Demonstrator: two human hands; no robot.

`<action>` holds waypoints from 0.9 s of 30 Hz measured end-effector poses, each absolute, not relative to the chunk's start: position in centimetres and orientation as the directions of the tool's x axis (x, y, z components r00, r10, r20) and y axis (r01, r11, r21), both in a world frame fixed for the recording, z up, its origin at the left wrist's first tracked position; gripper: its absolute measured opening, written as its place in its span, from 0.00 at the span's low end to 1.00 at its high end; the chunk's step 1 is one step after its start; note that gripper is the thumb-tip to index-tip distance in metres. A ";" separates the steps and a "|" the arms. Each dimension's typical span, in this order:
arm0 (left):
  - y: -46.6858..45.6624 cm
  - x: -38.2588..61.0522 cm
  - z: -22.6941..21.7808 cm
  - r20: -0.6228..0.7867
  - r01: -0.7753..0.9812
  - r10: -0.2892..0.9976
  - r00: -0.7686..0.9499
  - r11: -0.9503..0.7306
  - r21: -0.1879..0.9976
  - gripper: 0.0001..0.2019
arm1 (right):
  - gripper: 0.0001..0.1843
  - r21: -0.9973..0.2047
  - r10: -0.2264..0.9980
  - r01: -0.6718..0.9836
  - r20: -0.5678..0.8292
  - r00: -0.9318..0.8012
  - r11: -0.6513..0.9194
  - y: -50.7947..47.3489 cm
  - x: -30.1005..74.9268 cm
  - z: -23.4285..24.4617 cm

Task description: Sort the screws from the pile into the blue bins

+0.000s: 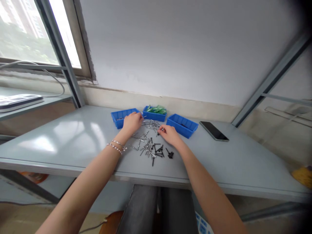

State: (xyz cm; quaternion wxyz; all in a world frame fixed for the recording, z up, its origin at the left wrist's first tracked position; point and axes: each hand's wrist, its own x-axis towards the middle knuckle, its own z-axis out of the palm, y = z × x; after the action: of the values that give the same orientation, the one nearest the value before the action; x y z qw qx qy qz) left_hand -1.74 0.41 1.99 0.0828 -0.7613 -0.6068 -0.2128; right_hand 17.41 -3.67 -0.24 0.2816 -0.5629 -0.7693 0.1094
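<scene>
The left grip (133,123) is pinching what looks like a thin silver nail (144,117) between its fingertips, just beside a blue plastic bin (119,118), while the right grip (169,135) is pressing its fingers together on a small dark screw (158,132). A loose heap of silver nails and black screws (148,146) is lying on the grey counter (73,143) between both hands, with a middle bin (154,117) holding green pieces and a right bin (182,126) standing beyond it.

A small workshop or parts-sorting area is indicated by a grey metal-framed bench (73,143), blue parts bins (182,126), and loose screws and nails (148,146) set out beneath a window (26,32).
</scene>
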 end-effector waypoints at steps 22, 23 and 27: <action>1.6 -4.5 2.2 0.393 0.959 0.898 -0.200 0.098 0.264 0.15 | 0.07 -0.504 0.932 0.789 0.272 -0.240 0.351 -3.8 17.5 -0.4; 1.7 -4.5 2.2 0.393 0.960 0.898 -0.197 0.096 0.262 0.15 | 0.06 -0.504 0.931 0.788 0.271 -0.244 0.353 -3.8 17.4 -0.4; 1.8 -4.5 2.0 0.413 0.963 0.888 -0.202 0.103 0.250 0.15 | 0.06 -0.502 0.939 0.796 0.226 -0.258 0.339 -4.2 17.3 0.1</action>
State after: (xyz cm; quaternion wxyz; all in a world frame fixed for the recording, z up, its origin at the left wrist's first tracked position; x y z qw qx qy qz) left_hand -4.53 1.78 1.97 0.0789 -0.6265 -0.7385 -0.2364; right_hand 17.29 -4.19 0.07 0.2482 -0.5563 -0.7797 0.1447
